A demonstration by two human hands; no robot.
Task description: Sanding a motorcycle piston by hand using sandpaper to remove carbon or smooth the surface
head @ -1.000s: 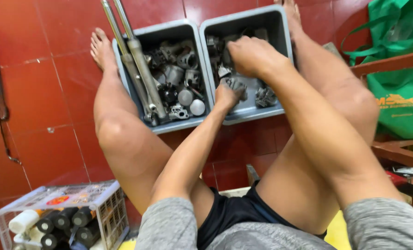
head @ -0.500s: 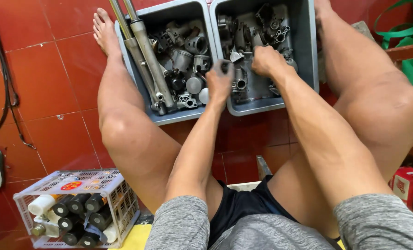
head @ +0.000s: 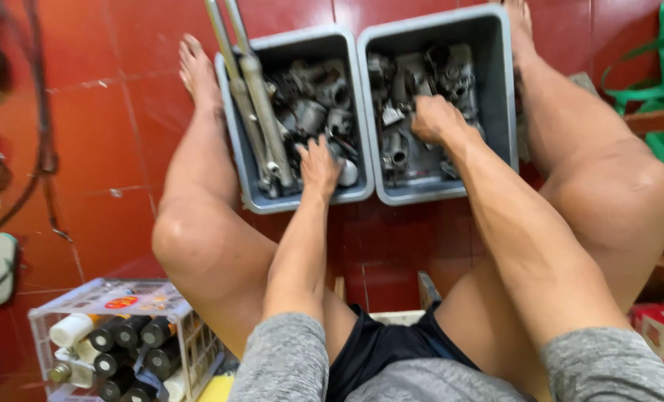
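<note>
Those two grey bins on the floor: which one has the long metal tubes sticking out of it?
The left bin, where the left hand is. Two long metal tubes lean out over its far edge. The right bin, under the right hand, holds only short metal parts.

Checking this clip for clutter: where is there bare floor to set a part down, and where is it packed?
Bare red floor lies left of the left bin, up to the cable. A narrower patch sits between the knees, below both bins. Crowded: the left bin, where the left hand rests, and the right bin, where the right hand digs, brim with metal parts. The white crate is full too.
</note>
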